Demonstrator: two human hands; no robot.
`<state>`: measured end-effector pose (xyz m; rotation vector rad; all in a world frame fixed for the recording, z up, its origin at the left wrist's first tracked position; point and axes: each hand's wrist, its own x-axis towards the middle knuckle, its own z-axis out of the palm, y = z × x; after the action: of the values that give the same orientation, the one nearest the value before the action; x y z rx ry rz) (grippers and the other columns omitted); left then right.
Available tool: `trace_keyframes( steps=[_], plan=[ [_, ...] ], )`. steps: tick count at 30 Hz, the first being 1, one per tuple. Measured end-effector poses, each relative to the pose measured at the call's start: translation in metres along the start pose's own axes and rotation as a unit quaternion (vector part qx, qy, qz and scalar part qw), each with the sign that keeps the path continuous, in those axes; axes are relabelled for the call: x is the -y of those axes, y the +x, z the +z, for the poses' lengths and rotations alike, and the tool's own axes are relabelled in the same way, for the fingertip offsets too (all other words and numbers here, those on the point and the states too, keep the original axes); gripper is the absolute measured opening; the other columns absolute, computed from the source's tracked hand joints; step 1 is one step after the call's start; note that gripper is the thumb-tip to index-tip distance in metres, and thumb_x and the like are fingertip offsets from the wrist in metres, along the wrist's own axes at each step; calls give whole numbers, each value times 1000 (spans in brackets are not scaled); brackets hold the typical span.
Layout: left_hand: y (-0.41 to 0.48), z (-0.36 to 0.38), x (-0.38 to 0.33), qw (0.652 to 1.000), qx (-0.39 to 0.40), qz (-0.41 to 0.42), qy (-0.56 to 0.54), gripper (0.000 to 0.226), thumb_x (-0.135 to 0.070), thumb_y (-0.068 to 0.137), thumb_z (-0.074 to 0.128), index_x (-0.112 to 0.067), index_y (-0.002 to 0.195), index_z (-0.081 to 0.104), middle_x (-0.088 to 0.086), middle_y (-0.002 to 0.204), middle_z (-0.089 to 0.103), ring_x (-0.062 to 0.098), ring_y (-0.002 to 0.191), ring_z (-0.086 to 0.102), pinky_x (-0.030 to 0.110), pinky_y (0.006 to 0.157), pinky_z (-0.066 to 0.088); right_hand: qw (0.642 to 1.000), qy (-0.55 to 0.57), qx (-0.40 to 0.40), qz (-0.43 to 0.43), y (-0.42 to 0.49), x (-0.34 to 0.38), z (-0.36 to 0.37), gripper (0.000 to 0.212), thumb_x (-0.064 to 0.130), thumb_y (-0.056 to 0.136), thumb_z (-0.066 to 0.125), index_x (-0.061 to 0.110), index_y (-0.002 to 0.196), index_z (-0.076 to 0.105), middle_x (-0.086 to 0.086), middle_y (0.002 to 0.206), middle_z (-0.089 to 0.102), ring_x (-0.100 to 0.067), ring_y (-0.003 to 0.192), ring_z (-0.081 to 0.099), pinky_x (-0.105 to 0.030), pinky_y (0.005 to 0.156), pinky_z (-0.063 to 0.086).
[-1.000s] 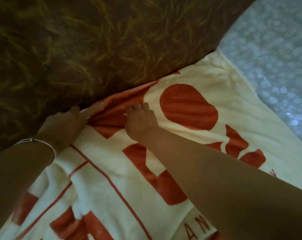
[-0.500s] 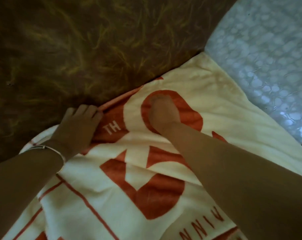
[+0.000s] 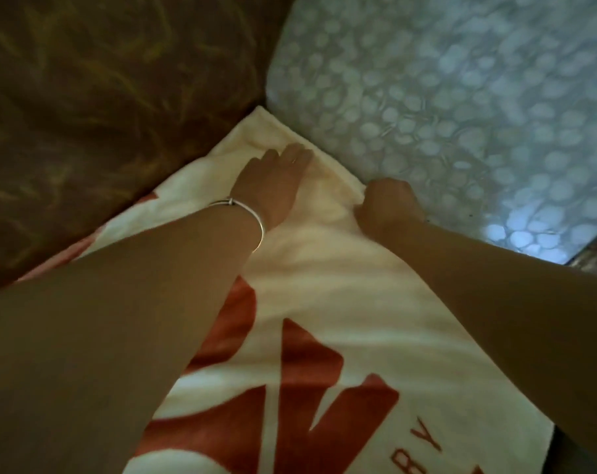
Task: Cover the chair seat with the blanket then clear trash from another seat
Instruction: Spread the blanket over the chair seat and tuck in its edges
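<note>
The blanket [image 3: 341, 285], cream w/ big red-orange shapes, lies spread over the seat. Its far corner reaches into the angle where the brown patterned chair back [image 3: 102, 114] meets a pale, bubbly-textured surface [image 3: 461, 114] on the right (armrest or sth else, can't say; it's blurred). The seat itself is hidden under the cloth. The left hand [image 3: 273, 186] lies flat on the blanket near that corner, fingers straight and together, pressing the fabric down. A thin silver bangle [image 3: 256, 217] sits at its wrist. The right hand [image 3: 387, 208] is at the blanket's right edge, hard against the pale surface, fingers curled into a fist w/ the tips out of sight. A small fold of cloth bunches at its thumb side, but whether it's actually pinching fabric I can't tell. Both forearms cover much of the print, so the shapes don't read as anything. The lettering [image 3: 416, 446] near the bottom is cut off, only "BY" legible. It's all dim and soft.
</note>
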<state>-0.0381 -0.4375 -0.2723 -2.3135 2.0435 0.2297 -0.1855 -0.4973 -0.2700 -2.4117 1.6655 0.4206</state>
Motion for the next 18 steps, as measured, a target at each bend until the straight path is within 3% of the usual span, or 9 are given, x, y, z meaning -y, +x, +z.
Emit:
trace_keyframes(
  steps=[5, 8, 11, 14, 18],
  plan=[
    [48, 4, -14, 1000, -20, 5, 2, 43, -5, 95, 29, -14, 137, 36, 13, 145, 32, 40, 111, 51, 48, 85, 44, 998, 49, 11, -43, 10, -20, -7, 35, 18, 89, 54, 6, 121, 57, -15, 128, 56, -31, 121, 52, -36, 98, 44],
    [67, 2, -12, 1000, -19, 3, 22, 37, -6, 95, 31, -9, 129, 45, 22, 132, 43, 44, 107, 55, 49, 85, 45, 998, 51, -3, -37, 10, -32, -10, 30, 17, 92, 51, 7, 119, 57, -14, 126, 56, -32, 117, 55, -36, 92, 47],
    [83, 4, -10, 998, -52, -22, 25, 31, -1, 94, 32, 2, 121, 47, 27, 127, 42, 46, 102, 55, 50, 83, 45, 997, 43, -57, -29, 17, -38, -14, 27, 13, 94, 46, 4, 118, 57, -16, 124, 59, -33, 115, 57, -37, 89, 48],
    [93, 15, -12, 996, -45, -72, 8, 35, -1, 93, 38, 6, 127, 39, 30, 137, 33, 46, 108, 51, 49, 84, 44, 998, 18, -50, -37, 23, -39, -11, 32, 6, 96, 39, 2, 124, 53, -17, 128, 57, -36, 119, 54, -40, 92, 47],
    [96, 29, -9, 993, -37, -94, 54, 45, -12, 95, 37, 12, 134, 33, 34, 145, 19, 46, 130, 29, 50, 94, 38, 997, 4, -59, -47, 20, -31, -3, 36, 1, 97, 29, 0, 129, 45, -20, 130, 52, -38, 120, 51, -43, 89, 47]
  ],
)
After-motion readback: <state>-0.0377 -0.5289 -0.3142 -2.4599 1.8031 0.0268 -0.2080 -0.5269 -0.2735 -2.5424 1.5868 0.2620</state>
